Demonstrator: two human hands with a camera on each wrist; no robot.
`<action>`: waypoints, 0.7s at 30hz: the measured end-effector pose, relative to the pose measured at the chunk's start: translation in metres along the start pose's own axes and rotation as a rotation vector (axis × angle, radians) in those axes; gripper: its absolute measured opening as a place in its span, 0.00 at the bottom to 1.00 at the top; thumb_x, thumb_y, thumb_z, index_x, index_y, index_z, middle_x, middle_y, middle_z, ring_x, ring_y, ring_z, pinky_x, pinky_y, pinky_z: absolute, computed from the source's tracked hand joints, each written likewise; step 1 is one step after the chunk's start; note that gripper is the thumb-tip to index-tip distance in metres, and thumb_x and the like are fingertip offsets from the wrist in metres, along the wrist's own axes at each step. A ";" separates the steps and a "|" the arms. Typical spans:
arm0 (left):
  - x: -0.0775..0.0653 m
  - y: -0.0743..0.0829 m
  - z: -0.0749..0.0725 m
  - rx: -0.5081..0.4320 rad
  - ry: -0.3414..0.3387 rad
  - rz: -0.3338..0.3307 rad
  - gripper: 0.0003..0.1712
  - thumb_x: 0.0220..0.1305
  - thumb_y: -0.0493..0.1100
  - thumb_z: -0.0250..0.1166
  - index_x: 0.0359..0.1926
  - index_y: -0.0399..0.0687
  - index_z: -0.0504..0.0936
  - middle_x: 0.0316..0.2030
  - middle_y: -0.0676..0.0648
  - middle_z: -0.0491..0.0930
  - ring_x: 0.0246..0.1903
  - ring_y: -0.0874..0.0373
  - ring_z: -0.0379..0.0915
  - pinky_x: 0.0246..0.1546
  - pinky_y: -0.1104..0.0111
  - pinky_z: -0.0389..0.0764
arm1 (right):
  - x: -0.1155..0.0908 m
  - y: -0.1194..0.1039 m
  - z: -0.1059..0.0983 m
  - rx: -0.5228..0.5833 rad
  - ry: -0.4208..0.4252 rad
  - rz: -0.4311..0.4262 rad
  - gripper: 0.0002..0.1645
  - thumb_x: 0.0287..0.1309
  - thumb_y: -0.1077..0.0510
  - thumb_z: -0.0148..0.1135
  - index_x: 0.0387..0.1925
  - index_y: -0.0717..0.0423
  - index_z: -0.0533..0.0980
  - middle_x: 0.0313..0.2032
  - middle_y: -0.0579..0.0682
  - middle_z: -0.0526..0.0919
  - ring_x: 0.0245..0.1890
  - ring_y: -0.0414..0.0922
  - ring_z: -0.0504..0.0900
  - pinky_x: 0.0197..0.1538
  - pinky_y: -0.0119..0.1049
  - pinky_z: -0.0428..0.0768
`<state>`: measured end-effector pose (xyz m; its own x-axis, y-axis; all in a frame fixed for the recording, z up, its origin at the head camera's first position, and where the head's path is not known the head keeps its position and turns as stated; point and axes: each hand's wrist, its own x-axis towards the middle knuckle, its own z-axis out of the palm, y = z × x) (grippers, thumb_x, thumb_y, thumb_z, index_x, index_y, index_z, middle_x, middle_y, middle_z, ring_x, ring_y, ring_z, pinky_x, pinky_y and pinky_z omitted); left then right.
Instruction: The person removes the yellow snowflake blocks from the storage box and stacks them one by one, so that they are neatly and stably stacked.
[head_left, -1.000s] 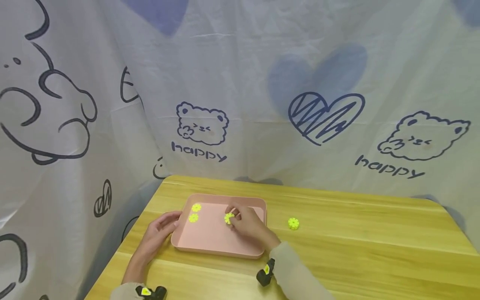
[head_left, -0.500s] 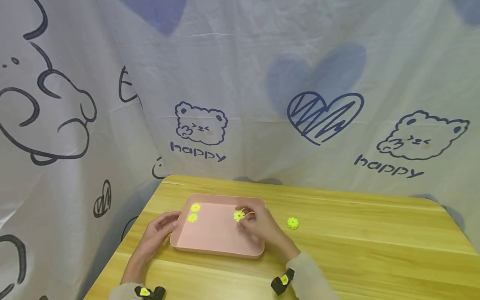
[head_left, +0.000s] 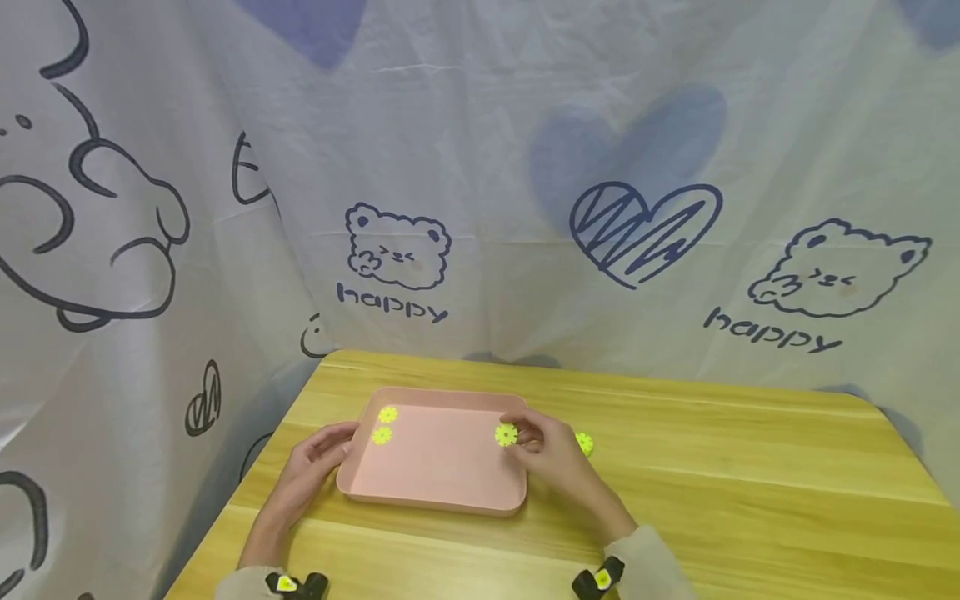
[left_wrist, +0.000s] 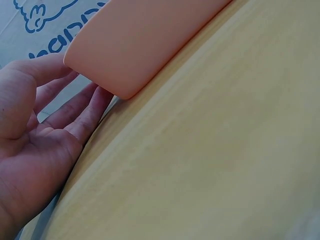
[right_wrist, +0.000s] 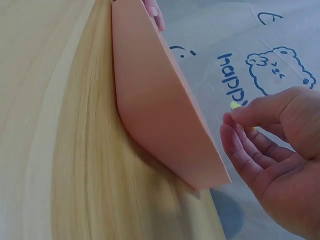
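The left hand (head_left: 309, 465) is resting loosely extended fingers against the pink tray (head_left: 435, 471) while the right hand (head_left: 558, 454) is pinching a yellow flower piece (head_left: 506, 434) by its right rim, seemingly for placing, probably calling for careful lining-up before release.

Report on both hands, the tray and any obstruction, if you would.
Left hand touching pink tray, left side. Right hand pinching yellow disc near tray's right end. Two more discs inside. No obstruction seen.

Pale beige sleeves (head_left: 651, 567) — black wrist cameras (head_left: 313, 587), yellow-marked.
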<state>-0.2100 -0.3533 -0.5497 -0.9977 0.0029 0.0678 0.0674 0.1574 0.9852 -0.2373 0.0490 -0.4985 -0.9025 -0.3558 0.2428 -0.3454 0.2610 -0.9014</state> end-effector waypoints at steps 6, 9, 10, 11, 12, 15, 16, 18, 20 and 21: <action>0.000 0.000 -0.001 -0.005 -0.011 0.006 0.28 0.75 0.44 0.63 0.70 0.35 0.71 0.67 0.32 0.71 0.57 0.66 0.76 0.57 0.76 0.77 | -0.007 0.005 -0.010 -0.010 0.046 -0.037 0.24 0.56 0.74 0.68 0.55 0.62 0.80 0.44 0.53 0.85 0.40 0.45 0.84 0.43 0.33 0.86; 0.000 0.000 -0.001 -0.005 -0.011 0.003 0.28 0.76 0.44 0.63 0.70 0.35 0.71 0.67 0.32 0.71 0.57 0.66 0.76 0.57 0.76 0.77 | -0.009 0.010 -0.015 -0.022 0.056 -0.068 0.23 0.56 0.72 0.71 0.55 0.63 0.80 0.41 0.52 0.85 0.38 0.44 0.83 0.41 0.34 0.87; 0.000 0.000 -0.001 -0.004 -0.011 0.000 0.28 0.76 0.44 0.63 0.70 0.35 0.71 0.67 0.33 0.71 0.57 0.67 0.76 0.57 0.76 0.77 | -0.010 0.011 -0.016 -0.026 0.058 -0.073 0.23 0.56 0.71 0.72 0.54 0.62 0.80 0.41 0.52 0.85 0.37 0.43 0.83 0.40 0.34 0.87; 0.001 0.000 -0.001 -0.001 -0.010 -0.004 0.29 0.76 0.44 0.63 0.70 0.35 0.70 0.67 0.33 0.71 0.57 0.67 0.76 0.57 0.76 0.77 | -0.011 0.013 -0.018 -0.033 0.059 -0.080 0.23 0.56 0.71 0.72 0.54 0.62 0.80 0.40 0.51 0.85 0.37 0.43 0.82 0.40 0.34 0.87; 0.001 0.000 0.000 0.006 -0.007 -0.008 0.29 0.75 0.45 0.63 0.70 0.35 0.71 0.67 0.33 0.71 0.57 0.67 0.76 0.57 0.77 0.77 | -0.012 0.014 -0.020 -0.039 0.059 -0.087 0.23 0.56 0.70 0.72 0.54 0.62 0.80 0.40 0.51 0.85 0.37 0.43 0.82 0.40 0.34 0.86; 0.001 0.000 0.000 0.016 0.003 -0.023 0.29 0.75 0.46 0.64 0.69 0.35 0.71 0.67 0.34 0.71 0.57 0.68 0.75 0.57 0.78 0.76 | -0.014 0.017 -0.025 -0.060 0.067 -0.097 0.23 0.56 0.70 0.72 0.54 0.61 0.81 0.39 0.50 0.83 0.37 0.45 0.81 0.39 0.33 0.86; 0.001 0.000 0.000 0.018 0.007 -0.026 0.29 0.75 0.46 0.64 0.69 0.36 0.71 0.67 0.34 0.72 0.57 0.68 0.75 0.57 0.78 0.76 | -0.015 0.018 -0.027 -0.069 0.072 -0.102 0.23 0.56 0.70 0.72 0.54 0.60 0.81 0.39 0.49 0.83 0.38 0.46 0.81 0.39 0.33 0.86; 0.002 -0.001 0.000 0.018 0.011 -0.030 0.30 0.75 0.47 0.64 0.69 0.36 0.71 0.67 0.34 0.72 0.57 0.68 0.75 0.57 0.78 0.75 | -0.017 0.020 -0.031 -0.083 0.088 -0.113 0.22 0.56 0.70 0.73 0.53 0.60 0.81 0.39 0.49 0.82 0.38 0.46 0.81 0.39 0.34 0.86; 0.002 -0.002 0.000 0.017 0.009 -0.030 0.30 0.74 0.47 0.65 0.69 0.37 0.71 0.67 0.35 0.72 0.58 0.67 0.75 0.57 0.78 0.75 | -0.019 0.022 -0.035 -0.104 0.111 -0.117 0.22 0.55 0.69 0.74 0.53 0.58 0.81 0.38 0.48 0.82 0.38 0.46 0.80 0.38 0.34 0.85; 0.002 -0.002 0.000 0.017 0.007 -0.028 0.30 0.74 0.47 0.65 0.70 0.37 0.71 0.67 0.35 0.72 0.58 0.67 0.75 0.57 0.78 0.75 | -0.020 0.023 -0.037 -0.118 0.121 -0.122 0.22 0.55 0.69 0.74 0.53 0.58 0.81 0.37 0.48 0.81 0.38 0.46 0.80 0.37 0.34 0.85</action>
<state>-0.2123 -0.3536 -0.5516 -0.9991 -0.0091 0.0412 0.0390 0.1736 0.9840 -0.2372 0.0955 -0.5108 -0.8739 -0.2830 0.3952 -0.4754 0.3283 -0.8162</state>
